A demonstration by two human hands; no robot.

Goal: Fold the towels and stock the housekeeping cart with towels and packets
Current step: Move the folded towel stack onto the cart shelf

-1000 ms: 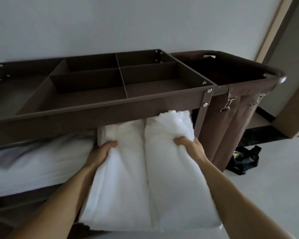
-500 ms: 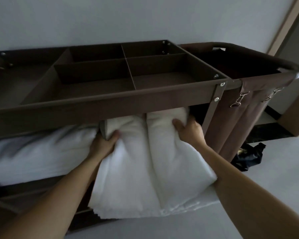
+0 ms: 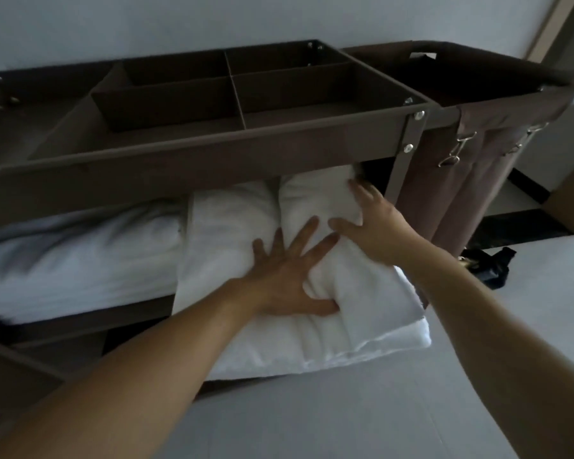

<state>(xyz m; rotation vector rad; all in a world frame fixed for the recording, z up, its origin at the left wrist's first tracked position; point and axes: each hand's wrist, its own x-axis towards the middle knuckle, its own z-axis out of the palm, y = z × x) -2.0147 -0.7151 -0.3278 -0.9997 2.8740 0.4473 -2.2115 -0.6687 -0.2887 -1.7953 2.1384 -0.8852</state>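
The left hand (image 3: 285, 283) lies flat with fingers spread on the middle of the folded towel (image 3: 232, 226), its thumb dug against the rounded fold toward 3 o'clock. The right hand (image 3: 375, 230) is likewise open, palm down on the towel's right-hand roll, fingertips reaching toward 12 o'clock. Neither hand grips; both press. The towel is thick, white and doubled into two long lobes. Its far end is tucked under the top tray (image 3: 166, 104) of the housekeeping cart (image 3: 212, 167), on the middle shelf (image 3: 130, 309), while its near end overhangs the shelf edge toward 6 o'clock. It looks soft, springy and light for its bulk, so I judge it will dent under the palms, puff back, and bunch rather than slide if pushed from the top alone. The better hold is probably low on the overhanging near edge, with fingers under the layers and thumbs on top, so the whole stack moves as one and the folds stay closed. At 9 o'clock on the same shelf lies more white linen (image 3: 73, 253), blurred. At 2 o'clock hangs the brown laundry bag (image 3: 444, 180), and a dark crumpled thing (image 3: 491, 266) lies on the floor at 3 o'clock.
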